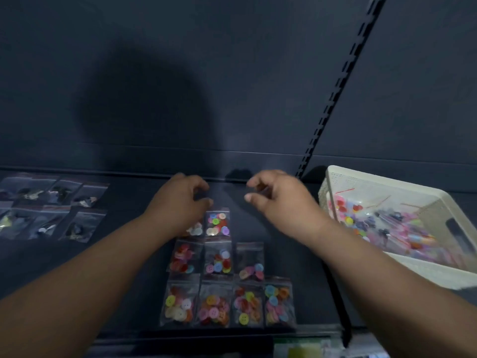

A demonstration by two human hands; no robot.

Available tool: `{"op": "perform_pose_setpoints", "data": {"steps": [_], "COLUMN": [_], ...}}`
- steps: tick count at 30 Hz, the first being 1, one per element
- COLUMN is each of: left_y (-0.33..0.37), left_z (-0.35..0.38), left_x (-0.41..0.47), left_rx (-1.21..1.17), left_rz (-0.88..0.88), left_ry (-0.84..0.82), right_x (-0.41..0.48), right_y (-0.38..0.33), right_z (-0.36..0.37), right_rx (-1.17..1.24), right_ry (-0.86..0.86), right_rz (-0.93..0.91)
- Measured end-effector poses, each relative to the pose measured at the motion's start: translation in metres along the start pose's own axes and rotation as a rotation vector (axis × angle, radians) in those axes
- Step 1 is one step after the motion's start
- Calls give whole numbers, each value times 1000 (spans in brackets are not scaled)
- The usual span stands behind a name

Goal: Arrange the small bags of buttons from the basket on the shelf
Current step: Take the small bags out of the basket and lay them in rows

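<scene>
Left hand [180, 202] and right hand [281, 202] hover apart over shelf [129, 254], fingers curled; cannot tell if either pinches anything. Bags [218, 257] lie in rows on shelf beneath. More bags in basket [426, 272], far right.

- Bags of buttons [218, 257]: small clear zip pouches of mixed bright buttons, lying flat on the shelf in three tidy rows. There are four at the front edge, three behind them and two at the back, one of these partly hidden.
- Basket [387, 182]: cream, perforated plastic, standing on the right of the shelf and heaped with more button bags.
- Shelf [129, 254]: dark and flat.
</scene>
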State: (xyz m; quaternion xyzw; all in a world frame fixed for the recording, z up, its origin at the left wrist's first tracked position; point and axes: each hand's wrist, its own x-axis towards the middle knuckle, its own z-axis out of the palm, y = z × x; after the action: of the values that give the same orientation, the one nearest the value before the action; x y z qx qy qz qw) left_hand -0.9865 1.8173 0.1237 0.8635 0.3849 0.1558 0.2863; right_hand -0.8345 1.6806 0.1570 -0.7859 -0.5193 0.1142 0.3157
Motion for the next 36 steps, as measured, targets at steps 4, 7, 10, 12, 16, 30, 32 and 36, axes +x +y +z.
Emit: {"op": "perform_pose_setpoints", "data": {"steps": [4, 7, 10, 12, 16, 30, 32, 36], "left_y": [64, 113, 157, 182, 217, 254, 255, 260], "left_z": [13, 33, 57, 74, 109, 184, 186, 187], "left_x": [3, 2, 1, 1, 1, 10, 14, 18], "left_rx": [-56, -39, 0, 9, 21, 135, 57, -223], "left_rz": [168, 294, 375, 406, 408, 198, 136, -27], "left_ry": [25, -46, -117, -159, -303, -620, -602, -550], "right_x": [-15, -32, -49, -59, -72, -67, -64, -61], "right_y": [34, 72, 108, 133, 173, 221, 224, 230], "right_z": [-65, -103, -127, -140, -157, -156, -166, -177], "right_rx": [-48, -150, -221, -225, -291, 63, 274, 653], "right_ry": [90, 18, -84, -134, -324, -394, -375, -363], "right_rz": [53, 143, 213, 270, 374, 259, 314, 446]}}
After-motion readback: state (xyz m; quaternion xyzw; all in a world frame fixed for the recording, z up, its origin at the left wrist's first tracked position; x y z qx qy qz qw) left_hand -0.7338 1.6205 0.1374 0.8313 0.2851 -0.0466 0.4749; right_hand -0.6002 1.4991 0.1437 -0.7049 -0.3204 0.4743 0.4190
